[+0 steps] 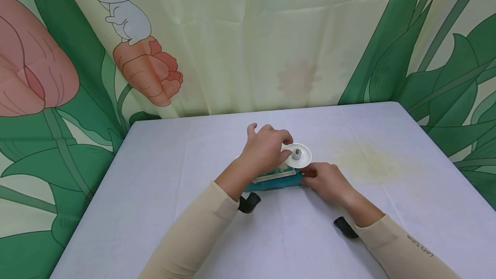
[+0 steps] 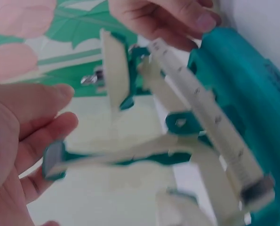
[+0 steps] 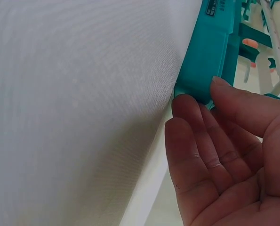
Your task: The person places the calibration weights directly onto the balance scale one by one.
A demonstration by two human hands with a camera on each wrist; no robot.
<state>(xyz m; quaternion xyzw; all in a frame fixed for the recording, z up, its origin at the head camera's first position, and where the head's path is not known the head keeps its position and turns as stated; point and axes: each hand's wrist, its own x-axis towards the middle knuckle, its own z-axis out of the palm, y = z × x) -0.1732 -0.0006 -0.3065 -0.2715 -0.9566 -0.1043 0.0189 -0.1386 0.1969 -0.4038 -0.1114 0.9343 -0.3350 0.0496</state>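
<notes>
A teal and white balance scale [image 1: 277, 183] stands on the table, its front partly hidden by my left forearm. A small metal weight [image 1: 296, 153] sits on the white round pan [image 1: 304, 158] at its right side. My left hand [image 1: 265, 147] is over the scale beside this pan; in the left wrist view its thumb and fingers, loosely bent, are apart from the weight [image 2: 95, 77] and hold nothing. My right hand [image 1: 327, 180] grips the right end of the teal base [image 3: 205, 70] between thumb and fingers. A white beam with ruler marks [image 2: 201, 101] runs along the scale.
A white cloth [image 1: 155, 227] covers the table, with a faint yellowish stain [image 1: 368, 160] at the right. Behind it hangs a printed curtain [image 1: 248, 46] with leaves and a white animal. Black wrist cameras [image 1: 249, 203] sit at both wrists.
</notes>
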